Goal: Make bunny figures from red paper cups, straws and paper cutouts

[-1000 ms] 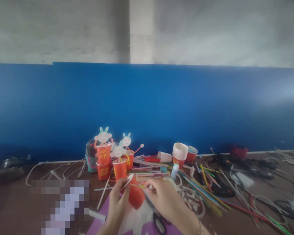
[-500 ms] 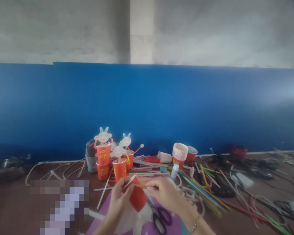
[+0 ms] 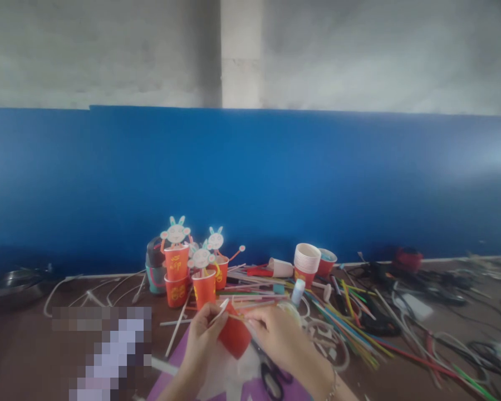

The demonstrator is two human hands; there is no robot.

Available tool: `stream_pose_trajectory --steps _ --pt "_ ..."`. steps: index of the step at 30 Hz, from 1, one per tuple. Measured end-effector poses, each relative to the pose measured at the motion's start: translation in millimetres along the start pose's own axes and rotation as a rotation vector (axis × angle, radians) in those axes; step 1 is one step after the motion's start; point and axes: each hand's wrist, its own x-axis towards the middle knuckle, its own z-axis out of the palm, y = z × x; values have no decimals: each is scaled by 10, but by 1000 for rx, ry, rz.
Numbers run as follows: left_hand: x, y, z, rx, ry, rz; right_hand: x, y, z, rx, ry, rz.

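A red paper cup [image 3: 235,337] lies tilted between my two hands, over a purple sheet [image 3: 256,389] with white paper on it. My left hand [image 3: 203,333] is pinched on the cup's white rim at its left side. On the right, my right hand [image 3: 278,334] has its fingers pressed together at the cup's upper edge, around a thin pale stick that runs across the cup. Black-handled scissors [image 3: 271,380] lie on the sheet, partly under my right hand.
Red cups [image 3: 204,288] with paper rabbit figures [image 3: 201,257] stand behind my left hand. Further right are stacked cups [image 3: 306,259], a glue stick [image 3: 298,292], coloured sticks [image 3: 350,326] and cables [image 3: 490,356]. A blue panel [image 3: 250,184] rises behind.
My right hand has moved slightly left and down, covering more of the scissors. The cup has shifted and turned a little between my hands.
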Motion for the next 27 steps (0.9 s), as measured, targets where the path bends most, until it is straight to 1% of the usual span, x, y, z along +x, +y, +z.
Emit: stream_pose_trajectory --steps 3,6,12,18,20,21,23,24,25,27 --pt "19 -45 -15 6 32 4 -17 -57 43 -93 -2 46" --pt "42 -84 -38 51 69 29 -29 -93 139 -159 -5 88" --pt "47 -125 -52 190 159 143 -25 -125 337 -253 6 88" --pt "-35 -78 -19 330 223 288 -68 -159 322 -208 8 79" --pt "-58 -29 -37 453 229 363 -72 -145 318 -136 31 70" --pt "-68 -1 -50 526 236 405 -64 -130 323 -63 45 60" --pt "-81 54 -76 661 262 493 -27 -83 348 164 45 41" --pt "-86 78 -85 712 279 539 1 -54 366 305 8 63" --pt "-89 100 -92 752 298 579 31 -26 385 452 -68 113" --pt "-89 130 -97 806 321 630 87 24 425 706 -267 257"
